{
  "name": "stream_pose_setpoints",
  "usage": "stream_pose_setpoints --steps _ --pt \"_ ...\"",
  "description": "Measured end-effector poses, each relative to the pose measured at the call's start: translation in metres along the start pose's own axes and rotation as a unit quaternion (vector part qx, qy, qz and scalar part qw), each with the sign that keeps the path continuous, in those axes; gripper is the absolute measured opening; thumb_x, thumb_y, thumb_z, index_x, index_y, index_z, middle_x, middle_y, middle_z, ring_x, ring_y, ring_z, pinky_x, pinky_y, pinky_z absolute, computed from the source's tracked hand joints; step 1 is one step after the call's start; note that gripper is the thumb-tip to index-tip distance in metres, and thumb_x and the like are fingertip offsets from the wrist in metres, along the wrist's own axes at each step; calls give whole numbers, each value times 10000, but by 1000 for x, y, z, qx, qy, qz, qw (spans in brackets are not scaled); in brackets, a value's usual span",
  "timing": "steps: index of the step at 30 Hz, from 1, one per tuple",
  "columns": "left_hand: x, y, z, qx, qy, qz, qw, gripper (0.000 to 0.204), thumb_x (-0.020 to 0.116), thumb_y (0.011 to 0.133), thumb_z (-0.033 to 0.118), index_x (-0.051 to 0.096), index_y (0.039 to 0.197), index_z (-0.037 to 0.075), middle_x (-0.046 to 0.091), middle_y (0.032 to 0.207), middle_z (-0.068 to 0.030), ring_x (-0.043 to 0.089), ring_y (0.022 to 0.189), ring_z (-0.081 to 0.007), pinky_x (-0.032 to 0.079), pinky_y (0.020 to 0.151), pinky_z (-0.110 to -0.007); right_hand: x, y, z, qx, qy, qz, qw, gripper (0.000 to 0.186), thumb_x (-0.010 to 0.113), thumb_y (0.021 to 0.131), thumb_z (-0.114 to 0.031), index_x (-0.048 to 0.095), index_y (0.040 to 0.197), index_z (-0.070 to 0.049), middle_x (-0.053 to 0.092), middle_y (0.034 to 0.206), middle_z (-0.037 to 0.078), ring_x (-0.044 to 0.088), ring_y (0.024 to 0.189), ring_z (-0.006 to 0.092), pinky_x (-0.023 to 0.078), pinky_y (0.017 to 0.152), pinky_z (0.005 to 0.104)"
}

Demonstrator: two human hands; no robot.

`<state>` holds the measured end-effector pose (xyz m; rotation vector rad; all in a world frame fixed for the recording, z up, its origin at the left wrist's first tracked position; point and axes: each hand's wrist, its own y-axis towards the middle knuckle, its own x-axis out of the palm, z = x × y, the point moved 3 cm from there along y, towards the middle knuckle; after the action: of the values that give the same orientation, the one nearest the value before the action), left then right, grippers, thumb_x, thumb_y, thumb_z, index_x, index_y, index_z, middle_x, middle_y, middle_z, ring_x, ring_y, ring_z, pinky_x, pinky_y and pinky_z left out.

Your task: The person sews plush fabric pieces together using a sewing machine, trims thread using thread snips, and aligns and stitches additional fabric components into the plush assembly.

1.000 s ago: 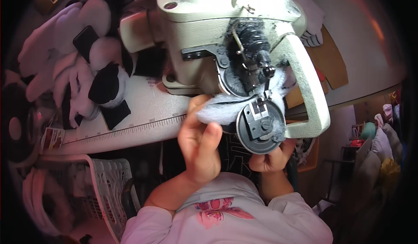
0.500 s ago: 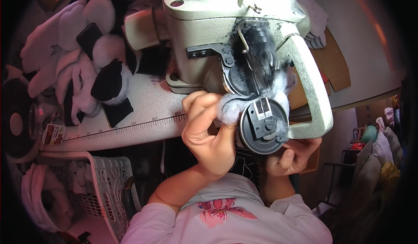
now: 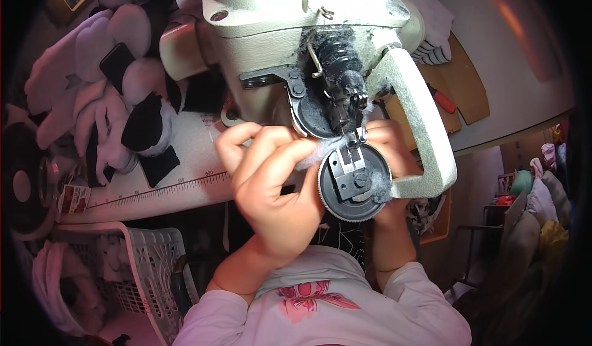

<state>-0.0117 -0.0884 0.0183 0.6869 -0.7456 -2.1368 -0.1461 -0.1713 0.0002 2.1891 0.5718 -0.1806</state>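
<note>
A cream-coloured industrial sewing machine [image 3: 265,56] stands in front of me, grey lint clinging around its needle mechanism [image 3: 340,56]. Below that sits a dark round feed disc [image 3: 336,205] with a toothed rim. My left hand [image 3: 268,189] is closed at the disc's left side, pinching a fluffy grey-white piece of fabric [image 3: 316,155] against the upper edge of the disc. Behind the disc, inside the machine's loop-shaped arm [image 3: 435,136], is my right hand [image 3: 394,148]. Its fingers reach toward the needle area, and their tips are mostly hidden by the machine.
White fluffy pieces [image 3: 92,41] and black ones [image 3: 161,166] are heaped on the left of the table. A ruler strip [image 3: 160,189] follows its front edge. A white plastic basket [image 3: 145,238] stands below left. A red-handled tool [image 3: 443,101] lies on brown cardboard at right.
My right hand has risen from below the disc to behind it, near the needle. The needle mechanism was blurred and is sharp now. Less of the fluffy fabric shows. The view has shifted slightly.
</note>
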Motion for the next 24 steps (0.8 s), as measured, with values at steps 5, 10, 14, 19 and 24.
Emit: stream_pose_setpoints --steps 5,10,14,19,24 --pt "-10 8 23 58 166 -10 984 230 729 571 -47 672 784 19 598 770 -41 482 877 -249 396 798 -334 28 -24 -2 157 174 126 964 250 726 728 -79 655 936 40 639 934 131 593 821 253 451 760 359" --pt "-10 9 26 89 200 4 976 249 729 562 -52 675 794 19 597 769 -49 496 839 -254 405 753 -328 38 -29 -3 183 217 199 938 250 713 731 -78 640 917 71 630 912 149 587 809 257 449 735 350" --pt "-10 7 23 91 175 12 980 257 730 564 -42 673 808 15 599 778 -56 505 825 -253 412 743 -335 38 -26 -5 194 199 164 946 242 707 732 -68 638 917 72 623 909 145 585 818 257 452 732 347" --pt "-5 3 20 97 139 17 985 276 736 574 -29 669 840 2 602 806 -70 514 817 -260 421 743 -339 39 -28 -4 158 167 156 961 225 698 746 -59 633 916 73 613 905 145 582 832 254 456 739 345" --pt "-1 -7 11 81 92 11 992 274 743 663 -23 641 918 -21 601 945 -125 559 810 -220 449 693 -287 46 -47 0 204 146 155 955 326 678 770 -35 559 1050 82 586 985 145 572 856 235 460 770 332"
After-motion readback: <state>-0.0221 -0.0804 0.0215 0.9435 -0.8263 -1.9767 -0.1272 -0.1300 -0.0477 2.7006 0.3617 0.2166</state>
